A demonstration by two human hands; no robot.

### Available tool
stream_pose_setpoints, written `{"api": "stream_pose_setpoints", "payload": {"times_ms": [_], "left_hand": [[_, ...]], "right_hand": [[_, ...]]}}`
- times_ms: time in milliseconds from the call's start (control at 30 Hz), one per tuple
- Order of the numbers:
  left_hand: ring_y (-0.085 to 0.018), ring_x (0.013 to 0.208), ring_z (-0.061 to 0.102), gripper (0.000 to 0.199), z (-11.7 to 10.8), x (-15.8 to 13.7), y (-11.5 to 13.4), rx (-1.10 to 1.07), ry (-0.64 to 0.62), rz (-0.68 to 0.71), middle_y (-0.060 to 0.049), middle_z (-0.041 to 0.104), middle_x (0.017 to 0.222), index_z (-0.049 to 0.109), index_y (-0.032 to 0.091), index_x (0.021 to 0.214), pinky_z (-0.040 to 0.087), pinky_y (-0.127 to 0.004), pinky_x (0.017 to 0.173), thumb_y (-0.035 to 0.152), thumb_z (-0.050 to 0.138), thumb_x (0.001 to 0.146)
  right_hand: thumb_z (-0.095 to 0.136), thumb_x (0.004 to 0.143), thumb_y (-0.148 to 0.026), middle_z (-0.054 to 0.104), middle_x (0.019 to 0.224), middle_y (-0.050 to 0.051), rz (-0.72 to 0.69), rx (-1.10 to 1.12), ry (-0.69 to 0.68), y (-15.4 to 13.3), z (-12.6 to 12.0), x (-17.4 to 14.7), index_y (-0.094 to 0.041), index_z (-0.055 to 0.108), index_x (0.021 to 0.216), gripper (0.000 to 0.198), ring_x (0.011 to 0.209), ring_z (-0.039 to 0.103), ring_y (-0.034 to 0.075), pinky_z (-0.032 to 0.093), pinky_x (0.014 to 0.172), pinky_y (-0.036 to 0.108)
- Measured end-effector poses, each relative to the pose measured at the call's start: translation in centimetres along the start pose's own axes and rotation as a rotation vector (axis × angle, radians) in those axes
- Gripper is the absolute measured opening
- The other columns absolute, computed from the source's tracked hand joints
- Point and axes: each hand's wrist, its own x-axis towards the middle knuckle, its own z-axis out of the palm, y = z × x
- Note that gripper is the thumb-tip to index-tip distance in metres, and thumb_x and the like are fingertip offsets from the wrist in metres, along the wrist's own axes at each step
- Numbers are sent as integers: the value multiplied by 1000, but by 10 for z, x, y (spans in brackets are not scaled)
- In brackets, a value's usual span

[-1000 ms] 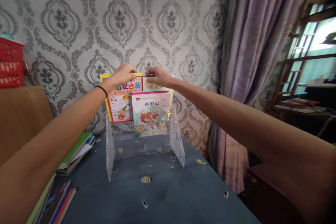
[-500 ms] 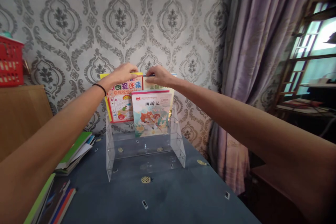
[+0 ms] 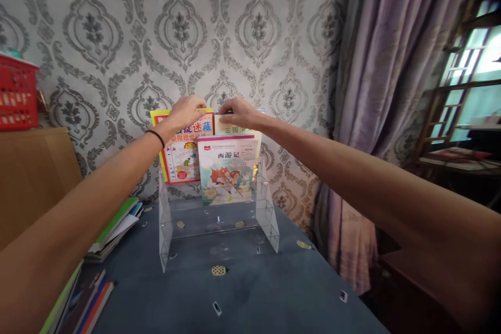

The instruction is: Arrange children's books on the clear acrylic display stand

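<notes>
A clear acrylic tiered stand [image 3: 270, 219] holds several books. My left hand [image 3: 187, 113], a dark band on its wrist, has its fingers bent over the top edge of a yellow and red picture book [image 3: 183, 159] at the back left. Beside it, my right hand [image 3: 239, 114] pinches the top edge of a cream book [image 3: 235, 129] at the back right; its fingertips are partly hidden. In front of both leans a white and teal book [image 3: 227, 175] with a pink top edge, overlapping them. No hand touches that one.
The stand is on a dark blue tablecloth [image 3: 250, 292] with pineapple prints. Stacked books [image 3: 113, 229] and more books [image 3: 84, 302] lie at the left. A red basket [image 3: 18, 94] sits on a wooden cabinet [image 3: 35, 177]. Patterned wall behind, purple curtain [image 3: 383, 88] at right.
The left wrist has dropped slightly over the picture book's cover and hides more of its title. Both hands stay at the same books. The view has shifted a little.
</notes>
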Motion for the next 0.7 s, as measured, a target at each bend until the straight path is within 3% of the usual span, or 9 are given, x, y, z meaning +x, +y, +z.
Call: {"api": "stream_pose_setpoints", "payload": {"times_ms": [233, 400, 567, 700], "left_hand": [[-17, 70, 54, 22, -13, 1, -1, -47, -135, 83, -4, 69, 78, 73, 17, 87, 38, -30, 65, 27, 56, 79], [-22, 87, 62, 31, -15, 0, 1, 62, -175, 150, -8, 74, 101, 73, 20, 103, 42, -30, 73, 36, 53, 86], [-27, 100, 63, 37, -18, -5, 3, 195, -231, 166, -10, 72, 114, 68, 22, 119, 43, -31, 79, 38, 51, 91], [-29, 100, 63, 35, -19, -8, 2, 186, -229, 128, -11, 71, 112, 67, 22, 118, 43, -34, 81, 38, 53, 91]], "right_hand": [[62, 74, -14, 70, 82, 5, 3, 28, -10, -1, 0, -2, -16, 73, 87, 18, 80, 61, 20, 46, 74, 33], [63, 72, -11, 72, 104, 9, 3, 24, 59, 0, 3, -4, -15, 67, 112, 40, 93, 64, 23, 49, 83, 34], [60, 74, -10, 72, 114, 14, 13, 13, 30, 0, 5, -4, -12, 67, 117, 44, 103, 65, 26, 51, 91, 38], [61, 74, -11, 72, 114, 12, 19, 14, 56, 1, 6, -5, -15, 67, 120, 47, 103, 66, 27, 52, 92, 40]]}}
